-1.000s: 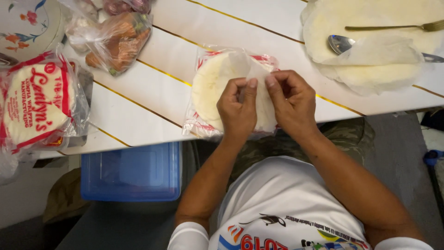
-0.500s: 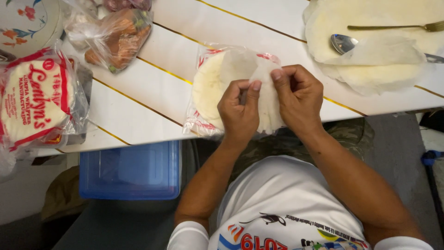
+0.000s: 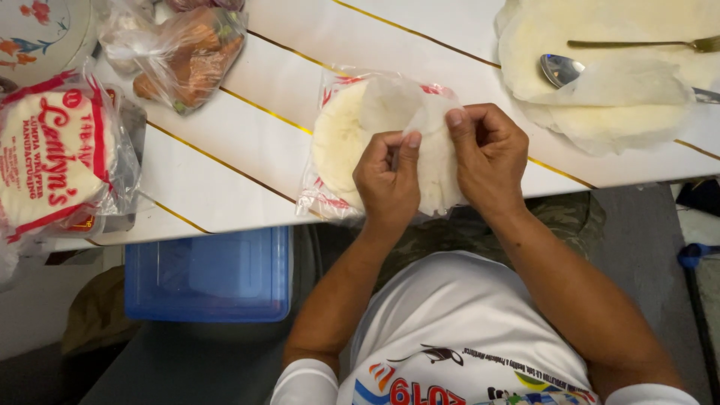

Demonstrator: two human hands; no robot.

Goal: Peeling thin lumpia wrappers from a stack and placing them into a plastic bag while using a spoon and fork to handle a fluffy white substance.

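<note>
A stack of thin round white wrappers (image 3: 341, 142) lies in its opened clear plastic bag (image 3: 319, 202) at the near edge of the white table (image 3: 247, 127). Both of my hands pinch the top wrapper sheet (image 3: 431, 161) and peel it up from the stack. My left hand (image 3: 388, 184) grips the sheet's edge between thumb and fingers. My right hand (image 3: 487, 157) holds the same sheet from the right side. Part of the sheet is lifted and folded over above my fingers.
A pile of separated wrappers (image 3: 600, 82) lies at the far right with a spoon (image 3: 562, 69) and a fork (image 3: 637, 43) on it. A sealed wrapper pack (image 3: 52, 161) sits at left, a bag of food (image 3: 187, 52) behind it. A blue box (image 3: 210, 274) is under the table.
The top wrapper has come further off the stack, its upper edge now lifted and curled. My hands have shifted slightly toward me while pulling it.
</note>
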